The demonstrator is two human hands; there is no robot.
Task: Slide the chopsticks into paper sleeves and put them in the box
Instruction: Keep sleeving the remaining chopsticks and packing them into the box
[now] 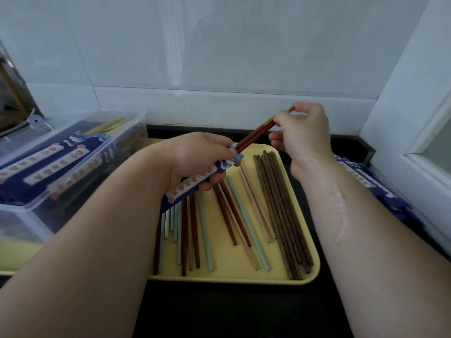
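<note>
My left hand [199,157] grips a dark blue paper sleeve [189,189] with a white label, held slanting above the yellow tray [310,264]. A pair of reddish-brown chopsticks [255,136] sticks out of the sleeve's upper mouth. My right hand [303,132] pinches their upper ends near a yellow band. Several loose chopsticks [275,211], dark brown, red-brown, pale wood and light blue, lie side by side on the tray. The clear plastic box [36,211] stands at the left and holds several sleeved pairs [56,164].
A stack of blue paper sleeves [373,181] lies on the dark counter at the right, by a white window frame [415,118]. A white tiled wall closes the back. The tray's front edge sits close to the counter's near side.
</note>
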